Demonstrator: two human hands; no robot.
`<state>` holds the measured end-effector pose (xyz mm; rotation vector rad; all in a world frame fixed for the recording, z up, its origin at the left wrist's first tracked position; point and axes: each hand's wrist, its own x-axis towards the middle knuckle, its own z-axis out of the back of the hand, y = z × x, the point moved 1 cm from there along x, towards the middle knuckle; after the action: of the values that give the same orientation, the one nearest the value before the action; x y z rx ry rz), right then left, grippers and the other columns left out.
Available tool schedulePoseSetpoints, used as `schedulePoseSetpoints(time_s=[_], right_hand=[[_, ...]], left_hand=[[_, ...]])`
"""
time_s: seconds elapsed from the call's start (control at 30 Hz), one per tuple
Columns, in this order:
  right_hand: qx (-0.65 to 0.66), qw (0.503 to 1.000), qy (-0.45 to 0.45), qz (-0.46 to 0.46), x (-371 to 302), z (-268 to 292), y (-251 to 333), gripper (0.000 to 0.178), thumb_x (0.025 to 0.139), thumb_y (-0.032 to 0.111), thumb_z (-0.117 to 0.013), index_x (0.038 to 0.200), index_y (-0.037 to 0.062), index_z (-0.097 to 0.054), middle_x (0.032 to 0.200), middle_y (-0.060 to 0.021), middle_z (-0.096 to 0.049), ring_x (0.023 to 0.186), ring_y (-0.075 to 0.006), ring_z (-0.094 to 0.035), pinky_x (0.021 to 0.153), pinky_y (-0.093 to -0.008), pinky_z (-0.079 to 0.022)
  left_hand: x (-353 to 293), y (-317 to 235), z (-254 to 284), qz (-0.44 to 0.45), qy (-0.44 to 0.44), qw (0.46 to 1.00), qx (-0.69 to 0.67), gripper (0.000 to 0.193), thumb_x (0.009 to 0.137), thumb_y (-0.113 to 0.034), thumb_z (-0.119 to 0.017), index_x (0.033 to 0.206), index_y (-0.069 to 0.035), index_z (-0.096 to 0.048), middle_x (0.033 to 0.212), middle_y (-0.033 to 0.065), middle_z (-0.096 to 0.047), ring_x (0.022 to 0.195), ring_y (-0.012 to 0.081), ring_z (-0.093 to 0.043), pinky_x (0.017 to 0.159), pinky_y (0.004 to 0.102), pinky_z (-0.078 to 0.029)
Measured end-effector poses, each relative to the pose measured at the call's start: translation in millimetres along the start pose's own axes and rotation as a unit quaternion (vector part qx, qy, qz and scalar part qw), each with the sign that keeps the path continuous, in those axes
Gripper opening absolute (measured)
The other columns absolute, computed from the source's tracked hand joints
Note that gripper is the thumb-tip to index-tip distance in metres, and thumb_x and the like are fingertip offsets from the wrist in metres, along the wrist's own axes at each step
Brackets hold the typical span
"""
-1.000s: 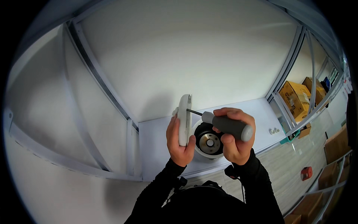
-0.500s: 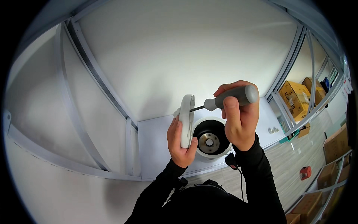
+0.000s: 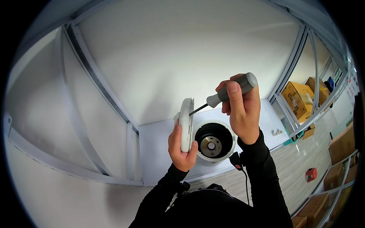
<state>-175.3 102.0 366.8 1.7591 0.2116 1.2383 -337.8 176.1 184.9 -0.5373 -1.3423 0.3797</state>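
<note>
My left hand (image 3: 181, 150) grips a round white lid (image 3: 186, 125), held on edge above the table. In my right hand (image 3: 243, 108) is a screwdriver (image 3: 232, 91) with a grey handle, its shaft slanting down to the left. The tip meets the side of the lid that faces right; exactly what it touches there is too small to tell. Just below and between the hands stands a round white pot-shaped appliance body (image 3: 232, 152), open at the top, with a dark inside and a metal plate with a central knob at its bottom.
The appliance stands on a white table (image 3: 157, 152) against a pale wall, framed by metal posts. A few small white parts (image 3: 276, 132) lie near the table's right end. Beyond it are a teal basket (image 3: 294, 137), cardboard boxes (image 3: 298, 99) and a red object (image 3: 311, 174) on the floor.
My right hand has raised the screwdriver handle, so the shaft slopes more steeply down to the lid. The lid has shifted slightly left and turned more edge-on, still in my left hand.
</note>
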Motion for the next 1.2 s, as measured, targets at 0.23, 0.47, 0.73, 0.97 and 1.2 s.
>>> schedulePoseSetpoints(time_s=[0.23,0.47,0.73,0.97,1.2], right_hand=[[0.068,0.997,0.034,-0.028,6,9,-22,0.036,0.111,0.035,-0.056,0.122,0.0023,-0.047,0.102,-0.0128,-0.07,0.068,-0.0111,-0.059,0.06,-0.025,-0.048],[0.107,0.993,-0.007,-0.058,-9,12,-58,0.037,0.112,0.039,-0.05,0.125,0.0046,-0.048,0.109,-0.0167,-0.073,0.066,-0.015,-0.062,0.058,-0.0268,-0.049],[0.114,0.993,0.003,-0.039,-1,17,-50,0.033,0.11,0.033,-0.058,0.12,0.0037,-0.048,0.102,-0.0122,-0.071,0.068,-0.0098,-0.06,0.058,-0.0254,-0.047],[0.008,0.993,0.101,0.055,-7,14,-17,0.039,0.104,0.025,-0.07,0.128,0.0011,-0.049,0.105,-0.0103,-0.07,0.09,-0.0174,-0.069,0.078,-0.0324,-0.056],[-0.118,0.978,0.16,0.063,-14,4,-5,0.046,0.101,0.037,-0.072,0.125,0.005,-0.049,0.085,-0.0137,-0.07,0.074,-0.0333,-0.074,0.067,-0.0373,-0.058]], left_hand=[[-3,5,4,0.035,0.0,0.999,-0.039,0.075,0.086,-0.002,-0.069,0.155,0.006,-0.041,0.155,0.0292,-0.05,0.137,0.0404,-0.054,0.113,0.047,-0.043],[-9,10,2,0.059,0.008,0.994,-0.092,0.074,0.093,-0.002,-0.066,0.158,0.009,-0.033,0.161,0.028,-0.043,0.145,0.0371,-0.048,0.119,0.0466,-0.038],[-4,2,-2,0.025,0.012,0.999,-0.031,0.077,0.085,-0.009,-0.077,0.153,0.004,-0.044,0.154,0.0295,-0.05,0.136,0.0418,-0.054,0.111,0.0488,-0.044],[3,-5,-6,-0.002,0.041,0.999,0.002,0.084,0.079,-0.004,-0.077,0.154,0.005,-0.041,0.155,0.0289,-0.048,0.139,0.0424,-0.051,0.115,0.051,-0.041],[6,-15,-15,-0.015,0.055,0.998,0.033,0.087,0.072,-0.004,-0.082,0.151,0.001,-0.046,0.153,0.0274,-0.049,0.135,0.044,-0.053,0.11,0.0521,-0.045]])
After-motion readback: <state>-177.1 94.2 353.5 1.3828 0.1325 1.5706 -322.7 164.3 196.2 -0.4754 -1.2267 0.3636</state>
